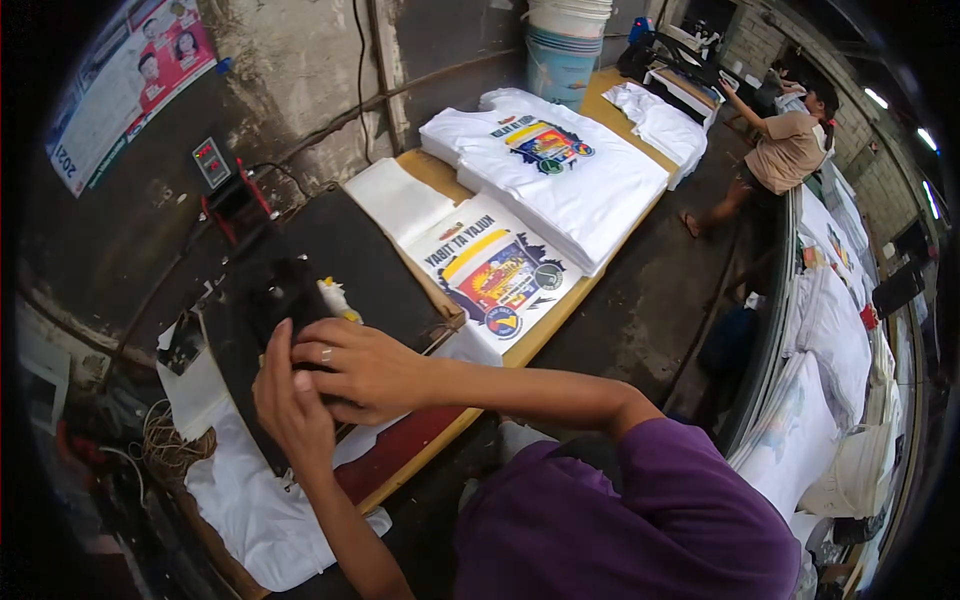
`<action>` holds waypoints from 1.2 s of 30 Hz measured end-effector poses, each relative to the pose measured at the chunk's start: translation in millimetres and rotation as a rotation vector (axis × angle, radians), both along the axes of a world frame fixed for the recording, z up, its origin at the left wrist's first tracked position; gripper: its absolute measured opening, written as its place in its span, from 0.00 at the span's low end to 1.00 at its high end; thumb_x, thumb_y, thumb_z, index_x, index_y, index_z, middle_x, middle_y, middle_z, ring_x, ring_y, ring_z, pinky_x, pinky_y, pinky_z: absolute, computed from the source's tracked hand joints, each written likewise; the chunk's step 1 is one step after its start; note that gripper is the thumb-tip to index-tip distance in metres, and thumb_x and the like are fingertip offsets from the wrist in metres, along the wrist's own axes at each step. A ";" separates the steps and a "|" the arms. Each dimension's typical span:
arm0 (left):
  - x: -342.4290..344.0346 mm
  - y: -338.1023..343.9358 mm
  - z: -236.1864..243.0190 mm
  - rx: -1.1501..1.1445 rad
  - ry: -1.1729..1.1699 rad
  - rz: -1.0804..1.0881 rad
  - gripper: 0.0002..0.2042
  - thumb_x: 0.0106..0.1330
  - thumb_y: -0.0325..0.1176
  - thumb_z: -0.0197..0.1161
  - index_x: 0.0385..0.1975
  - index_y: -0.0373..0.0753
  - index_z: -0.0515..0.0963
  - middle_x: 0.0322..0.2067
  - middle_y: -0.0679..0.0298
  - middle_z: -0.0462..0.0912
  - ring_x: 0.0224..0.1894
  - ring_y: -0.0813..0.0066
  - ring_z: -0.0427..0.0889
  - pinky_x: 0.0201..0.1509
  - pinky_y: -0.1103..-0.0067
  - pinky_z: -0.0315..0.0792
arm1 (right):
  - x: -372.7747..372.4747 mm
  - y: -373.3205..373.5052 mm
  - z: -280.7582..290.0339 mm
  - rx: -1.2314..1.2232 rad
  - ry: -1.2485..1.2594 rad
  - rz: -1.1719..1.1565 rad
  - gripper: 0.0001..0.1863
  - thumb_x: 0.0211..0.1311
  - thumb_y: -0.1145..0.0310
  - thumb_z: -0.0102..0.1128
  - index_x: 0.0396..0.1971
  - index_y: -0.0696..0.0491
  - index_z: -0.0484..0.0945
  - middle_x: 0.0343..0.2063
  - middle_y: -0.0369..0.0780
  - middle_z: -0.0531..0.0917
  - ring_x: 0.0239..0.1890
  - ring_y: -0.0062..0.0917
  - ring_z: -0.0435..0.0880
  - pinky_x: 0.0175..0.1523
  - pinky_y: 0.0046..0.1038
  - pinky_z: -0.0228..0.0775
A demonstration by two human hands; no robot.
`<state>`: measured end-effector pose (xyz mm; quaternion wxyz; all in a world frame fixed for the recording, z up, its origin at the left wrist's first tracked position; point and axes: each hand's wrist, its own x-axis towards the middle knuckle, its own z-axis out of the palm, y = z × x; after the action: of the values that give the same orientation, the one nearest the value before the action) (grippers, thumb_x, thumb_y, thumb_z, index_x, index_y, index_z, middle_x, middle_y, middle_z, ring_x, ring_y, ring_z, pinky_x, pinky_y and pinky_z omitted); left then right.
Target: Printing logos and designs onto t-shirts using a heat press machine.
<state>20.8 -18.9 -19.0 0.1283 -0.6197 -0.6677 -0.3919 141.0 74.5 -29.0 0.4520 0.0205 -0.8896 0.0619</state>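
My left hand [293, 405] and my right hand [372, 370] meet over the front of a black heat press [345, 245]. The right hand's curled fingers lie across the left hand; a ring shows on one of them. Both hands are closed, but what lies under them is hidden, perhaps the press handle. A small white and yellow item [338, 298] sits on the press just beyond my fingers. White fabric [255, 505] hangs out below the press, beside my left forearm.
A red-lit controller [211, 163] stands behind the press. To the right are colourfully printed sheets [500, 275], stacked white printed shirts [610, 195] and stacked buckets [565, 55]. Coiled twine [178, 435] lies at left. Another person [790, 150] works at the far right, near white pillows [835, 320].
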 end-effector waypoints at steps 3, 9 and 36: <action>1.0 1.2 -4.9 -0.006 0.030 0.076 0.26 0.71 0.48 0.34 0.52 0.34 0.72 0.50 0.52 0.76 0.52 0.53 0.74 0.56 0.65 0.64 | 62.1 20.4 -25.7 -0.240 0.072 -0.072 0.19 0.44 0.69 0.66 0.39 0.55 0.76 0.40 0.45 0.73 0.46 0.42 0.71 0.51 0.40 0.65; 11.2 15.6 -9.4 -0.051 -0.001 0.149 0.24 0.72 0.44 0.37 0.43 0.33 0.77 0.45 0.56 0.80 0.49 0.55 0.76 0.56 0.67 0.65 | 269.7 151.2 -187.7 -0.502 -0.089 -0.810 0.05 0.49 0.74 0.63 0.28 0.55 0.81 0.32 0.41 0.78 0.41 0.36 0.74 0.45 0.33 0.68; 383.0 285.4 -250.4 -0.755 -1.617 -0.458 0.19 0.70 0.45 0.47 0.46 0.33 0.73 0.40 0.56 0.79 0.40 0.68 0.79 0.47 0.75 0.71 | 433.4 300.3 -200.9 -0.672 -0.477 -0.817 0.06 0.45 0.70 0.58 0.20 0.57 0.74 0.24 0.46 0.76 0.32 0.41 0.77 0.36 0.40 0.71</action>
<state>403.8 266.5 -269.4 -0.6687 -0.2751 -0.4987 -0.4779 574.3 374.8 -229.9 0.2081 -0.4837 -0.8342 0.1641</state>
